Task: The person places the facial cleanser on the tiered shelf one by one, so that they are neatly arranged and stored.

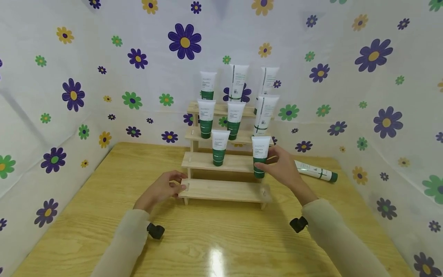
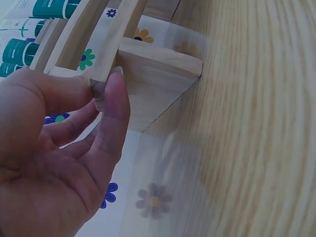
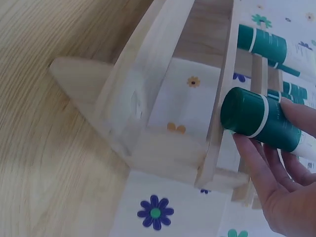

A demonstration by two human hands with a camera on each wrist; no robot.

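A stepped wooden display rack [image 1: 221, 190] stands on the table with white-and-green squeeze tubes on its upper steps. My right hand [image 1: 284, 166] grips one squeeze tube [image 1: 261, 154] by its green lower part, cap down, at the right end of the second step from the bottom. In the right wrist view the green cap [image 3: 239, 111] is close to the step's edge; whether it touches cannot be told. My left hand [image 1: 165, 188] pinches the left end of the lowest step, thumb and forefinger around the board's corner [image 2: 101, 81] in the left wrist view.
Another tube [image 1: 316, 171] lies on its side on the table, right of the rack. One tube [image 1: 219, 148] stands mid-step beside the held one; several more stand on the two upper steps. A flower-printed cloth [image 1: 138, 96] hangs behind and at both sides.
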